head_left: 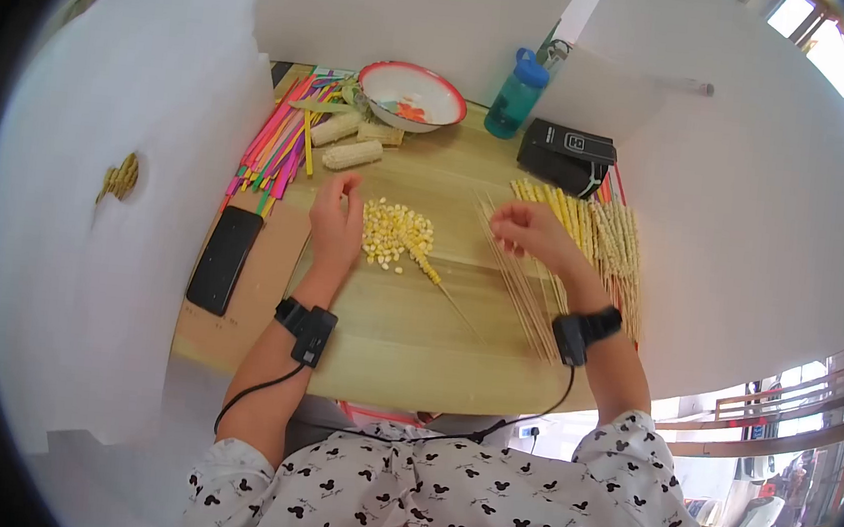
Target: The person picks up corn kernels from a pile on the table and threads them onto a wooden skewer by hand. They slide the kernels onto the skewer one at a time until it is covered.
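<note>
My left hand (337, 221) is beside the left edge of a heap of loose yellow corn kernels (385, 230), its fingers loosely bent and nothing visible in them. A skewer threaded with kernels (424, 264) lies with one end on the heap, its bare point toward me. Over the upper part of a bundle of thin bamboo skewers (524, 303) is my right hand (537, 235), fingers curled together. Whatever its fingertips may hold is too small to make out. Right of that hand lie several kernel-covered skewers (610, 240) in a row.
Stripped corn cobs (351, 154) and colourful strips (277, 140) lie at the back left, near a red-rimmed bowl (443, 85). A blue bottle (517, 96) and a black case (567, 156) stand at the back right. A phone (224, 261) rests on brown cardboard (278, 251).
</note>
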